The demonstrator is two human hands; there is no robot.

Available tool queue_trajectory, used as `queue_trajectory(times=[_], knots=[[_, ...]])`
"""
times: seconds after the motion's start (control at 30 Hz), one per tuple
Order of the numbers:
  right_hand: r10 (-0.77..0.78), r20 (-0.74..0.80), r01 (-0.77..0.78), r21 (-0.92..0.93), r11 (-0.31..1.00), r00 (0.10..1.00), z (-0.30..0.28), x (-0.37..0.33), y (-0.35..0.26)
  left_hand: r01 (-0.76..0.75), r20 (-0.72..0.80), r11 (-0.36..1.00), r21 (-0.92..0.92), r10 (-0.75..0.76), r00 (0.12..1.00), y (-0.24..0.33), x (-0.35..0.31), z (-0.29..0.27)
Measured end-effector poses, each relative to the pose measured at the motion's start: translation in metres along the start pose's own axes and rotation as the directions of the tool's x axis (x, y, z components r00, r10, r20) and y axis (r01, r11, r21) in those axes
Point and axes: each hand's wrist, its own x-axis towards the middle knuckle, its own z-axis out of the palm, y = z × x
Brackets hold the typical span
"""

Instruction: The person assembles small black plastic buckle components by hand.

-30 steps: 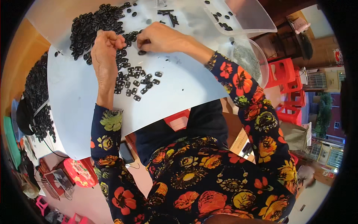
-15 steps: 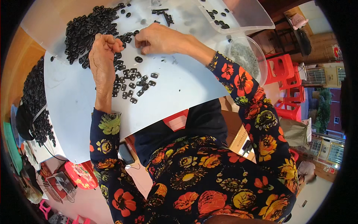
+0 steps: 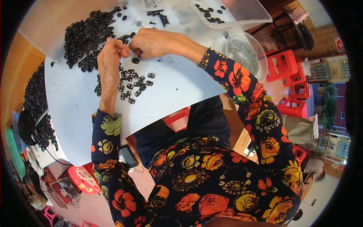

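Note:
My left hand (image 3: 109, 58) is raised over the white table (image 3: 170, 87), its fingers curled together at the edge of a big heap of small black oval plastic pieces (image 3: 89, 36). Just to its right, my right hand (image 3: 151, 43) is closed in a pinch, fingertips turned toward the left hand. Whatever either hand grips is hidden or too small to make out. A single black oval piece (image 3: 135, 60) lies below the right fingertips. Several black two-holed pieces (image 3: 132, 81) are scattered on the table nearer me, right of my left wrist.
A round clear tub (image 3: 245, 56) of small silvery parts stands at the right. Behind it is a clear plastic bin (image 3: 234, 19) beside more black pieces. Thin black rods (image 3: 160, 17) lie at the back. Another dark heap (image 3: 36, 102) sits far left; red stools (image 3: 281, 66) stand at right.
My right hand has shifted slightly left and down, and my left hand a little right, so the two are closer together. Both stay closed.

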Motion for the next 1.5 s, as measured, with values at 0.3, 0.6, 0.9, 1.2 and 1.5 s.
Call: queue_trajectory(times=[0.3,0.6,0.9,1.2,1.5], knots=[[0.024,-0.227,0.026,0.214,0.977,0.974,0.007,-0.012,0.013,-0.085,-0.085,0.988,0.130,0.096,0.992,0.004,-0.001,0.005],[0.365,-0.338,0.194,0.906,0.377,0.868,0.020,-0.024,0.005,-0.046,0.081,0.987,0.153,0.034,0.996,0.001,-0.005,0.018],[0.368,-0.427,0.174,0.813,0.555,0.826,0.022,-0.023,-0.003,-0.090,0.056,0.979,0.182,0.082,0.995,-0.002,-0.006,0.015],[0.290,-0.390,-0.007,0.586,0.810,0.874,0.006,-0.041,0.007,0.024,-0.070,0.998,-0.059,-0.028,0.997,0.000,-0.007,0.014],[0.020,-0.209,-0.028,-0.035,0.999,0.978,0.015,-0.052,0.012,0.049,-0.056,0.996,-0.079,-0.053,0.997,-0.007,-0.006,0.006]])
